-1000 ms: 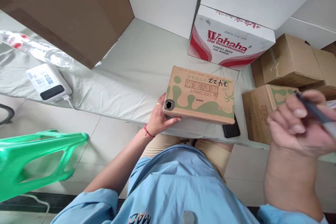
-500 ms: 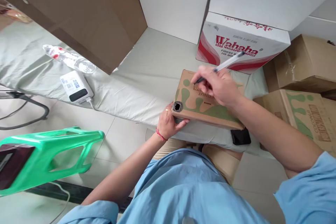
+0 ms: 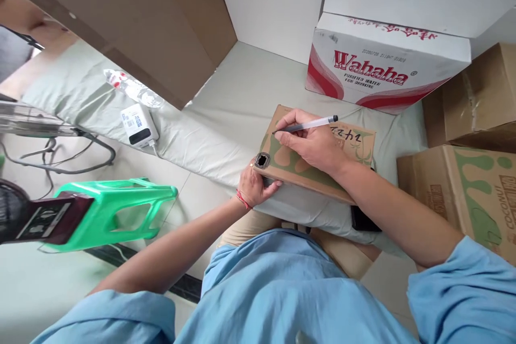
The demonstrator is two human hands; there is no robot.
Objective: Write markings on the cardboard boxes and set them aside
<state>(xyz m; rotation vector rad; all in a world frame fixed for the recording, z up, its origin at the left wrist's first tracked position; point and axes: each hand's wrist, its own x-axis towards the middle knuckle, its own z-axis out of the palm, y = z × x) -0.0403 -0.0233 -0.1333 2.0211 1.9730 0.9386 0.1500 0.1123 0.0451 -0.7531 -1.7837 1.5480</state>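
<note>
Brown cardboard box [image 3: 133, 11]: large, upper left of the frame. Wahaha carton [image 3: 382, 72]: white and red, upper right. Coconut carton [image 3: 302, 169]: brown and green, handwritten digits on top, just right of centre. Right hand [image 3: 316, 142]: over that carton, fingers pinched on a pen [image 3: 309, 125], clear-barrelled. Left hand [image 3: 253, 185]: near centre, clasped about the carton's lower-left corner.

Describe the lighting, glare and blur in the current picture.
In the head view, light is soft, with bright glints on the bottle; in that head view, the large box shows a shaded side, while the pen and right hand look fairly sharp; its top-left corner looks blurred.
</note>
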